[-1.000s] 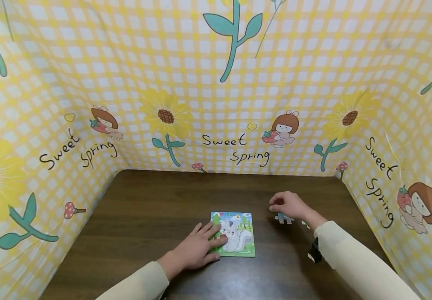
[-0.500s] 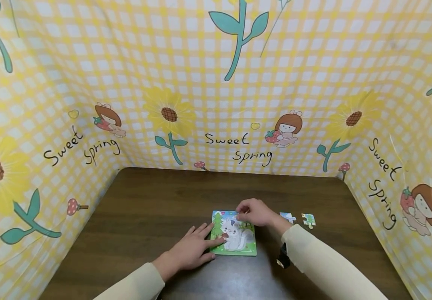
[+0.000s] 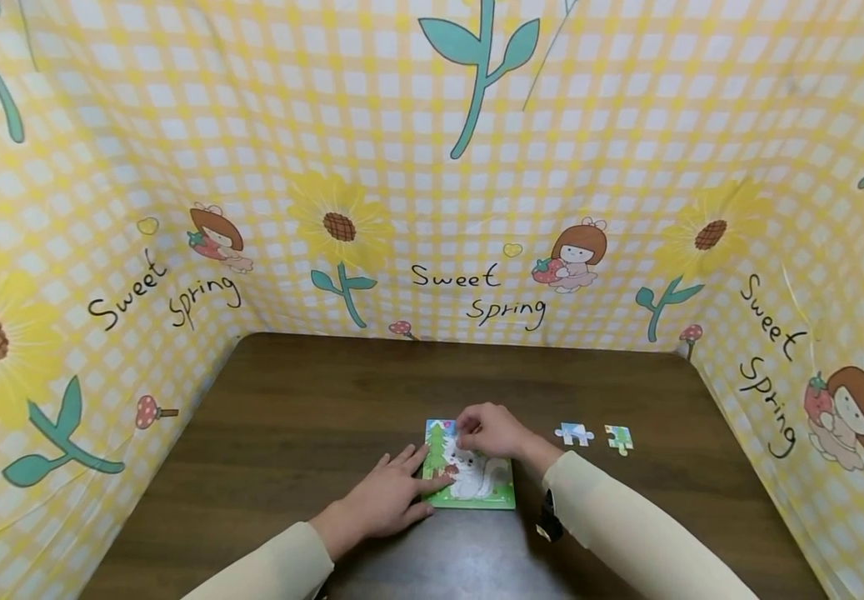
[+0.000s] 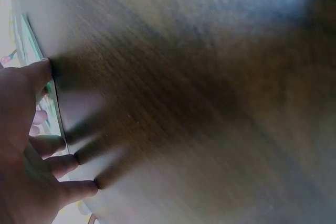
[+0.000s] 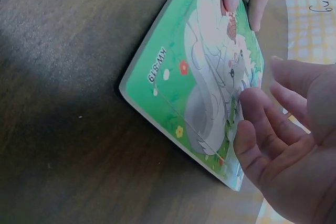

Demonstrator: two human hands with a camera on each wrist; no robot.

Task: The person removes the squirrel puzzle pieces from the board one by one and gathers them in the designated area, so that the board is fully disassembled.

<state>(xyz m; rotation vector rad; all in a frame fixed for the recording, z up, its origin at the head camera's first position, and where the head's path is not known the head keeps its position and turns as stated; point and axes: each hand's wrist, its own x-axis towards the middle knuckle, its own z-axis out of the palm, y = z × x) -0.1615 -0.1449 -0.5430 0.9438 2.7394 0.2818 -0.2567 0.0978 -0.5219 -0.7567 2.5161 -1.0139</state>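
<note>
A square jigsaw puzzle point(image 3: 488, 492) with a white squirrel picture lies on the table. Its lower corner, marked KW-819, shows in the right wrist view. My left hand point(image 3: 379, 504) rests spread at the puzzle's left side, its index finger reaching over the picture. In the left wrist view its fingertips touch the board's edge and the table. My right hand point(image 3: 491, 429) is over the puzzle's upper part, thumb and fingers curled in a pinch over the squirrel's head. The puzzle piece there is mostly hidden by the fingers.
Two loose puzzle pieces lie right of the board: a blue-and-white piece point(image 3: 574, 433) and a green-and-blue piece point(image 3: 618, 439). The dark wooden table point(image 3: 312, 400) is enclosed by a yellow checked cloth point(image 3: 446, 208) at the back and sides.
My right hand has moved left from beside the loose pieces to the puzzle's top, then slightly further left. My left hand has shifted slightly left and stays at the board.
</note>
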